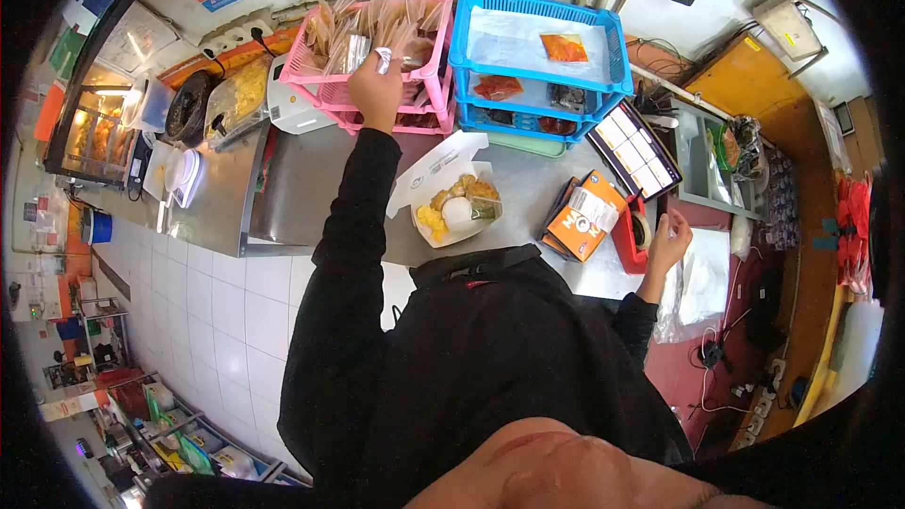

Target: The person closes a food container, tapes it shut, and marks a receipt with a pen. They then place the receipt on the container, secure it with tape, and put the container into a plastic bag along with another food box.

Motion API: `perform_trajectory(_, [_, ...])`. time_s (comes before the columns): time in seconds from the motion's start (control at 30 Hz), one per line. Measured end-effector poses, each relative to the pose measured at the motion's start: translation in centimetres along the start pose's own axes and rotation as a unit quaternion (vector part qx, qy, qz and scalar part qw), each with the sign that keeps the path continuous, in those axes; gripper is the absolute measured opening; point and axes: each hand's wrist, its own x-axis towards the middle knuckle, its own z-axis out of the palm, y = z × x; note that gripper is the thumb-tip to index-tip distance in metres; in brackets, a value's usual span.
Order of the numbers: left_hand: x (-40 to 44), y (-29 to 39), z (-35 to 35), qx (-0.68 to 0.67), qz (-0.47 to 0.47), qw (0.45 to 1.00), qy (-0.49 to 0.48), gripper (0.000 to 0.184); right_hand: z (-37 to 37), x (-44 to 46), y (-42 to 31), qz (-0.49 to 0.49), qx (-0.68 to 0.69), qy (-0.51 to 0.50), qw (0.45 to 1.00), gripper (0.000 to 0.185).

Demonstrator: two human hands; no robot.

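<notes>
We cannot tell if our left hand grips the plastic sachets, likely light, slippery, best pinched by an edge, in the pink basket; our right hand hangs loosely open near the red tape dispenser.

The top is black, its long sleeves too (with a small red mark in front).

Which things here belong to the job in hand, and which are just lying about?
Likely in the job:
- packets, with the left hand at them
- pink basket holding them
- open food box

Probably just lying about:
- white scale
- blue bucket
- tablet, untouched
</notes>
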Motion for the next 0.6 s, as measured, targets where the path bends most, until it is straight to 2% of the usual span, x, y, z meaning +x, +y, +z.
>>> perform_trajectory(0.23, [-0.7,-0.8,0.6,-0.046,0.026,0.998,0.04,0.019,-0.2,0.2,0.1,-0.002,0.009,0.016,1.0,0.017])
perform_trajectory(0.3, [-1.1,-1.2,0.9,-0.102,-0.002,0.993,0.055,0.022,-0.1,0.3,0.1,-0.007,0.004,0.009,1.0,0.017])
perform_trajectory(0.47, [-0.9,-2.2,1.2,-0.069,-0.001,0.995,0.075,0.024,0.7,0.3,0.4,-0.02,0.019,-0.009,1.0,0.016])
perform_trajectory(0.6, [-0.4,-2.3,1.4,-0.069,-0.013,0.995,0.076,0.024,1.4,0.2,0.9,0.007,0.033,-0.029,0.999,0.016])
